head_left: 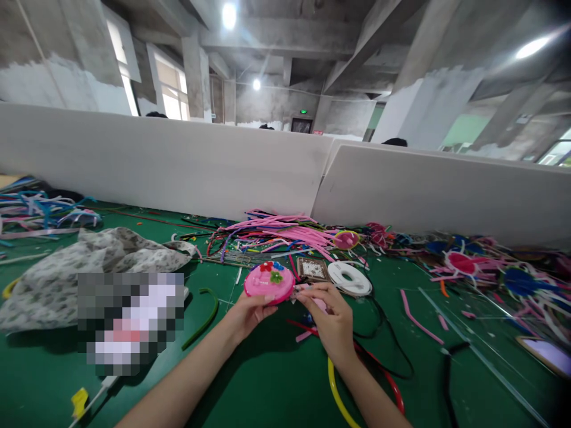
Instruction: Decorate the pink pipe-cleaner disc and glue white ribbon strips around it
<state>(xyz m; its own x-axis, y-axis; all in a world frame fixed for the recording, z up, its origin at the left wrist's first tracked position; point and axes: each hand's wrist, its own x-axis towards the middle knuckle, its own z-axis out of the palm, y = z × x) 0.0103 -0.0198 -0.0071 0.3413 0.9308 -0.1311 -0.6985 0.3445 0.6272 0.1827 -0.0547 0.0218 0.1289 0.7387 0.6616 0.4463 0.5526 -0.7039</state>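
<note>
My left hand (pixel 255 310) grips a pink round disc (pixel 264 286) by its lower edge, thumb on top. Small red, blue and green flowers (pixel 276 277) decorate the disc's upper face. Close to the disc's right edge, my right hand (pixel 329 316) is closed in a pinch; a small bit shows at its fingertips, too small to name. Whether that bit touches the disc I cannot tell. Just beyond my right hand lie a white spool (pixel 363 286) and a small brown-framed tray (pixel 307 269) of tiny pieces.
Pink strips (pixel 285 229) are heaped along the white partition (pixel 200 166). At left lie a patterned cloth bag (pixel 134 252) and a blurred-out device with a cable. Several colourful pieces (pixel 464 263) and a phone (pixel 546 355) lie at right. Yellow tubing (pixel 335 386) passes under my right forearm.
</note>
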